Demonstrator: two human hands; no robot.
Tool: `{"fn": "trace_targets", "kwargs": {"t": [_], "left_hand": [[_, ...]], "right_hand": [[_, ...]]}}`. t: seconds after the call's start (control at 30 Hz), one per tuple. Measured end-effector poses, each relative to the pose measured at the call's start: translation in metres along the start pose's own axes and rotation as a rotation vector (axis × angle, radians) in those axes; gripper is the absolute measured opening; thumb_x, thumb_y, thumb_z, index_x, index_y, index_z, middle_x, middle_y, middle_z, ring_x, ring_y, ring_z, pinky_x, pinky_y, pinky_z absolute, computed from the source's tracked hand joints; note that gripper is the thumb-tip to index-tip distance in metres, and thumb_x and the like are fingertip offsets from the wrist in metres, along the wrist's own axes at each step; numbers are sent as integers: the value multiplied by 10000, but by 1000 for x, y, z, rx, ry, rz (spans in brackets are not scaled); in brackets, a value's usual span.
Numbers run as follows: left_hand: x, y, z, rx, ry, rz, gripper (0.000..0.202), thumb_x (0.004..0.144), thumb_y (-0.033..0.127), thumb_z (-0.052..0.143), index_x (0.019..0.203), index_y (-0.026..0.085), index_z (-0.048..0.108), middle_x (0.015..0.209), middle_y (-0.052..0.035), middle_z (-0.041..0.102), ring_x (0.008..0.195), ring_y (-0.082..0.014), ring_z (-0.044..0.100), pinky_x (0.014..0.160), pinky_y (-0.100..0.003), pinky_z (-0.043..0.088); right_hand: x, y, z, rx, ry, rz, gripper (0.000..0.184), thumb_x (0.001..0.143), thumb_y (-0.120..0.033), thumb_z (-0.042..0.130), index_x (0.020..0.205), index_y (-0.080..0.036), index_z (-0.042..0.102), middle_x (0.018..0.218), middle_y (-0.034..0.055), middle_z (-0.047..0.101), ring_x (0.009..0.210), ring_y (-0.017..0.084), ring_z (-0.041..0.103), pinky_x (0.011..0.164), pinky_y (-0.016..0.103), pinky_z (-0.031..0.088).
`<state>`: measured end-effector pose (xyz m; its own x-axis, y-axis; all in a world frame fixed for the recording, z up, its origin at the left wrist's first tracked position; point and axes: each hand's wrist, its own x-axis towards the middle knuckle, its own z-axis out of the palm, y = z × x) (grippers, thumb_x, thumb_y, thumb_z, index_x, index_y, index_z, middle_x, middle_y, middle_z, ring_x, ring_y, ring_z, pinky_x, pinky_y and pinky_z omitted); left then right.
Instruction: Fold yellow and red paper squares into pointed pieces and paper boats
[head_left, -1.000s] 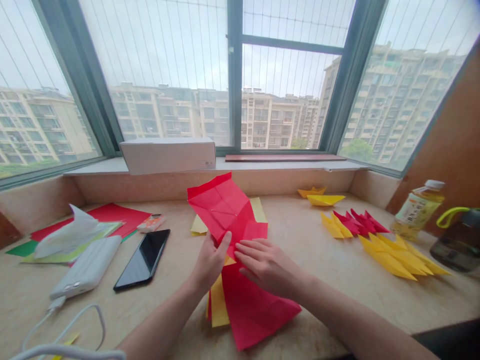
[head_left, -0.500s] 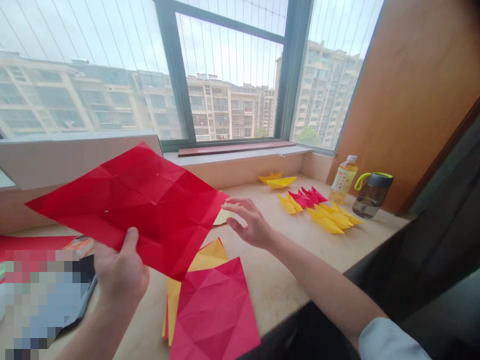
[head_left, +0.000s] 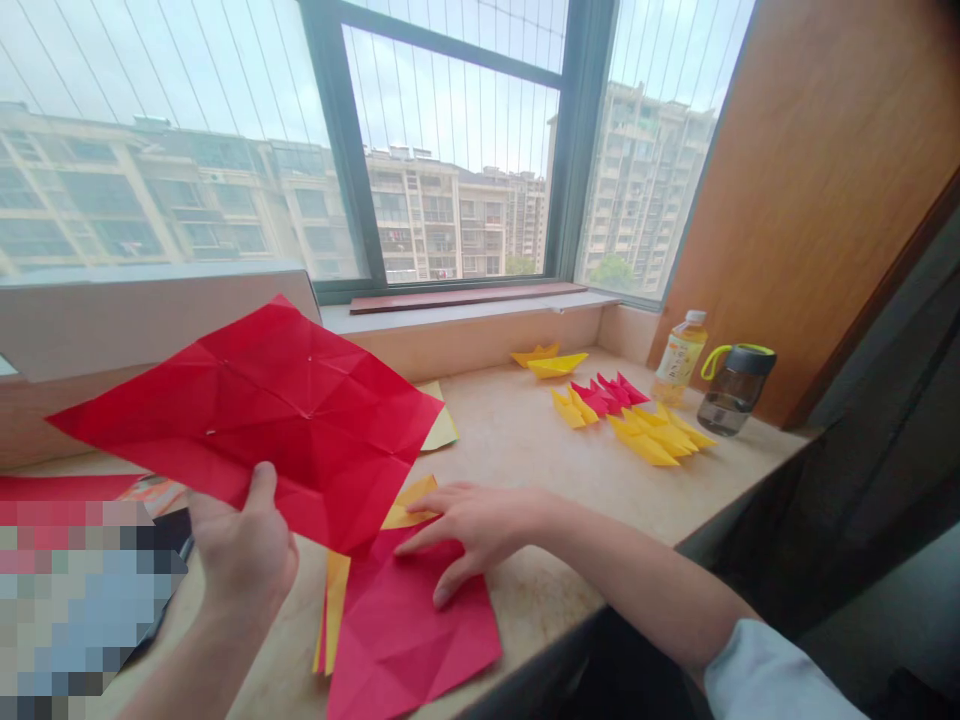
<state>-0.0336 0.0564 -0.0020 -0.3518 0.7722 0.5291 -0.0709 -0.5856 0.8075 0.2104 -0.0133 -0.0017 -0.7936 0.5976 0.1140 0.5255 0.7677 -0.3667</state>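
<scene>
A creased square of red paper (head_left: 300, 420) is held up by my left hand (head_left: 244, 545), thumb on its front face and the fingers hidden behind. My right hand (head_left: 480, 530) rests with spread fingers over the top part of a creased pinkish-red sheet (head_left: 412, 630) on the counter. Yellow folded paper (head_left: 337, 605) sticks out from under that sheet at its left side, and more shows near my right fingertips. Whether the fingertips press on the sheet or hover just over it, I cannot tell.
Folded yellow paper boats (head_left: 660, 435) and red ones (head_left: 609, 393) stand farther back on the counter (head_left: 495, 440). Behind them are a drink bottle (head_left: 681, 360) and a dark water bottle (head_left: 737, 390). The counter's front edge runs along the right.
My right hand has left the right corner of the held red paper and come down onto the pinkish-red sheet. My left hand keeps its hold on the red paper.
</scene>
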Motion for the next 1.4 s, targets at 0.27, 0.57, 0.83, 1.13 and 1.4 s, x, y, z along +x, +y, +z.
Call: {"fn": "trace_targets", "kwargs": {"t": [0.27, 0.57, 0.83, 1.13, 1.4], "left_hand": [[-7, 12, 10, -30, 123, 21, 603, 864, 214, 698, 1407, 151, 442, 1420, -93, 557, 1301, -250, 532, 1138, -451, 404], [-7, 3, 5, -11, 160, -10, 560, 880, 242, 661, 1398, 177, 456, 1408, -108, 569, 1267, -267, 569, 1069, -425, 479], [-7, -11, 6, -75, 167, -13, 476, 851, 218, 639, 1311, 230, 516, 1345, -83, 615, 1209, -259, 610, 1052, -433, 501], [-9, -16, 4, 32, 164, -30, 423, 876, 245, 609, 1289, 225, 518, 1310, -99, 625, 1163, -246, 629, 1028, -413, 514], [-7, -33, -1, 111, 159, -3, 430, 917, 256, 533, 1343, 233, 474, 1266, -101, 649, 1137, -259, 643, 973, -421, 547]], "right_hand": [[5, 12, 2, -154, 164, 75, 503, 887, -372, 690, 1362, -258, 569, 1314, 99, 606, 1224, 237, 547, 1053, 357, 413], [9, 17, 10, -237, 324, 105, 368, 926, -442, 632, 1255, -278, 657, 1355, 91, 574, 1271, 239, 510, 1068, 394, 380], [-4, 13, -7, -159, 241, 258, 240, 919, -363, 657, 1117, -244, 722, 976, 59, 717, 905, 203, 646, 843, 333, 444], [-13, 10, -11, 11, 94, 347, 345, 909, -371, 621, 1232, -264, 681, 1083, 62, 737, 911, 216, 666, 794, 311, 488], [-14, 10, -11, 38, 56, 319, 486, 831, -253, 697, 1311, -293, 627, 1031, 37, 748, 883, 220, 675, 787, 317, 492]]}}
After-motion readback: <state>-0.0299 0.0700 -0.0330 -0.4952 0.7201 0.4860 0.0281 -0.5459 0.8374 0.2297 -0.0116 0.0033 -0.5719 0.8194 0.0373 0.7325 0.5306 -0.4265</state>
